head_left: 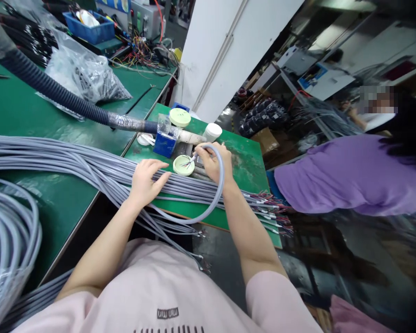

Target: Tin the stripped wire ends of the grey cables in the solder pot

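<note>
Grey cable (223, 178) is curving in a big loop above the green bench (244, 159), its stripped end hanging over a small round dish (183, 172); thin wires (186, 163) are fanning out from that end, over the dish's inside; my R hand (213, 163) is gripping the cable close to the stripped bit, thumb & fingers pinched round it; the loop is passing across my R wrist, then swinging low & back L; my L hand (147, 182) is holding nothing, thumb & fingers spread apart w/ a wide gap b/w them, over a thick cable bundle (100, 171); can't tell from this angle if it's touching; the bundle is running L to R, its wire ends (270, 203) spilling out at the R end of the bench.

Just beyond the dish, a blue box (164, 144) is standing nr the white nozzle (191, 137) of a dark ribbed hose (69, 99); a white tub (212, 132) & a yellowish lid (180, 117) are sitting behind, nr the bench's far side; a fat cable coil (10, 236) is lying far L; further back, a clear plastic bag (86, 74) & a blue bin (90, 30) are resting on the L-hand table (17, 111); off R, a co-worker in a purple top (350, 173) is facing other cables.
</note>
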`<control>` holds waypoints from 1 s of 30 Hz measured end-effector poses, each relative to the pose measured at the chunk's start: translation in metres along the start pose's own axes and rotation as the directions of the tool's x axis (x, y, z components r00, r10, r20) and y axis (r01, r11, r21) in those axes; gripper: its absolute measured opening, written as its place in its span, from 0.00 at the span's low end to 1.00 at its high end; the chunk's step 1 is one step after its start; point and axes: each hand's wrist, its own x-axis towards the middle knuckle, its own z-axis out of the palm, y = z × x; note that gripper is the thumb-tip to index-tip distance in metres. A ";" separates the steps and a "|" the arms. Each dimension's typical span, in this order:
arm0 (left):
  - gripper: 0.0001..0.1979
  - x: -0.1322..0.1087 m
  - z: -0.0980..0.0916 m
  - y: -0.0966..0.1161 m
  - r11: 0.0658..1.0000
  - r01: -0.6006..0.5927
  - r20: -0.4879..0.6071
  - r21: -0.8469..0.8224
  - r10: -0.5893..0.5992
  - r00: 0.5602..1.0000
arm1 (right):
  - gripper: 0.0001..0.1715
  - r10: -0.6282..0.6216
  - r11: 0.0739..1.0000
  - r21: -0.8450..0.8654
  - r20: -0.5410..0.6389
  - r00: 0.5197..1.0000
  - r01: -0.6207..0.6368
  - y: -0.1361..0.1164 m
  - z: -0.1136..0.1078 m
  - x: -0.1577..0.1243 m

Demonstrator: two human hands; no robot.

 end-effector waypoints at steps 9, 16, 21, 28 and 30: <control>0.06 -0.037 0.010 -0.014 0.992 0.126 -0.090 0.021 -0.123 0.988 | 0.15 0.000 0.998 -0.055 0.092 0.996 0.005 0.017 0.033 0.009; 0.07 -0.036 0.010 -0.014 0.991 0.134 -0.065 0.025 -0.132 0.989 | 0.17 -0.017 0.989 -0.140 0.149 0.989 0.039 0.021 0.044 0.011; 0.06 -0.037 0.010 -0.014 0.993 0.114 -0.058 0.038 -0.112 0.992 | 0.18 -0.028 0.983 -0.174 0.187 0.982 0.061 0.020 0.045 0.009; 0.06 -0.036 0.010 -0.013 0.993 0.102 -0.058 0.054 -0.099 0.993 | 0.17 -0.025 0.984 -0.169 0.203 0.979 0.060 0.019 0.046 0.009; 0.06 -0.036 0.010 -0.013 0.993 0.103 -0.054 0.060 -0.099 0.994 | 0.17 -0.028 0.986 -0.154 0.200 0.979 0.059 0.019 0.045 0.009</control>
